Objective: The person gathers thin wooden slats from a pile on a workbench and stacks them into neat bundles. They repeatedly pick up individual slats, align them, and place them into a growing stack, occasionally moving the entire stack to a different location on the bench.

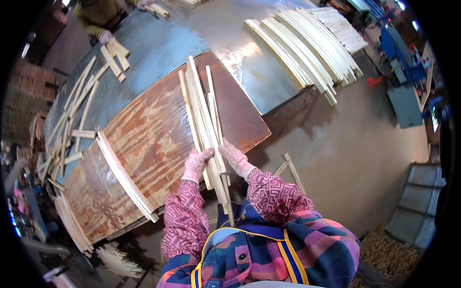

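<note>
A loose bundle of long, pale wooden strips (204, 115) lies lengthwise in front of me, its far ends resting on a worn brown plywood board (144, 129) and its near ends jutting past the edge toward my body. The strips are uneven at both ends. My left hand (196, 163), in a pinkish glove, grips the bundle from its left side, thumb over the top. On the opposite side my right hand (234, 156), gloved too, presses against the strips with its fingers along them. The undersides of both hands are hidden.
Sorted strips (307, 48) lie in rows on the metal table at far right. A narrow strip stack (125, 175) crosses the board's left part. Loose strips (72, 115) are jumbled at left. Across the table a co-worker's gloved hand (106, 37) touches short wood pieces. Machinery (406, 62) stands right.
</note>
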### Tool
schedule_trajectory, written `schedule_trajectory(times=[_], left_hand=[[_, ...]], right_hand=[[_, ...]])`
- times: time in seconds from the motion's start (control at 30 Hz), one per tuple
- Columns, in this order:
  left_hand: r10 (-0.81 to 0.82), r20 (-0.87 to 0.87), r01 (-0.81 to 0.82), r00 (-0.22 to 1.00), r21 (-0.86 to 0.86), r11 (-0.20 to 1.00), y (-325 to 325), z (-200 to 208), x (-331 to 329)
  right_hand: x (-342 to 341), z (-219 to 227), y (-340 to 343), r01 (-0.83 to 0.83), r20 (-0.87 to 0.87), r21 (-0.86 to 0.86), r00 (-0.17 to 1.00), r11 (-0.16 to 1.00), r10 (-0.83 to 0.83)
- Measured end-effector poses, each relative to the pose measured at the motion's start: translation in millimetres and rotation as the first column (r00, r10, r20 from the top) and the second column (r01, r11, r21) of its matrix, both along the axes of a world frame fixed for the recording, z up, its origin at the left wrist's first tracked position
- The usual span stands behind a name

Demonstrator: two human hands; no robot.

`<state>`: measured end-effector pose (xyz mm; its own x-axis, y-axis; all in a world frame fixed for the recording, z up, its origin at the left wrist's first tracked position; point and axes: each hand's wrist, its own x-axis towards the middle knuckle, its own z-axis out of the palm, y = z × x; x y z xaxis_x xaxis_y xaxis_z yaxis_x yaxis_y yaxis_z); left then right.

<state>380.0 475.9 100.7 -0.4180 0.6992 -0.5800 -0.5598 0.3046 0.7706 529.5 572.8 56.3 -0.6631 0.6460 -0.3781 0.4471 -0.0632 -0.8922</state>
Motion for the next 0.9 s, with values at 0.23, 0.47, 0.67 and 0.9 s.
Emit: schedule_trajectory(times=[0.23,0.47,0.67,0.9], left_hand=[[-0.002,0.007,0.002,1.0,-0.061,0.998,-1,7,49],[-0.107,-0.122,0.114,0.987,0.06,0.992,55,62,39],[-0.295,-0.278,0.394,0.914,0.442,0.806,26,172,88],[-0.672,-0.187,0.639,0.717,0.56,0.527,-111,175,141]], right_hand=[[17,-5,-5,0.131,-0.162,-0.32,0.968,0.938,-0.191],[23,96,63,0.144,-0.215,-0.231,0.957,0.962,-0.195],[99,234,19,0.157,-0.415,-0.067,0.894,0.985,-0.171],[197,167,-166,0.357,-0.664,-0.228,0.624,0.906,-0.413]])
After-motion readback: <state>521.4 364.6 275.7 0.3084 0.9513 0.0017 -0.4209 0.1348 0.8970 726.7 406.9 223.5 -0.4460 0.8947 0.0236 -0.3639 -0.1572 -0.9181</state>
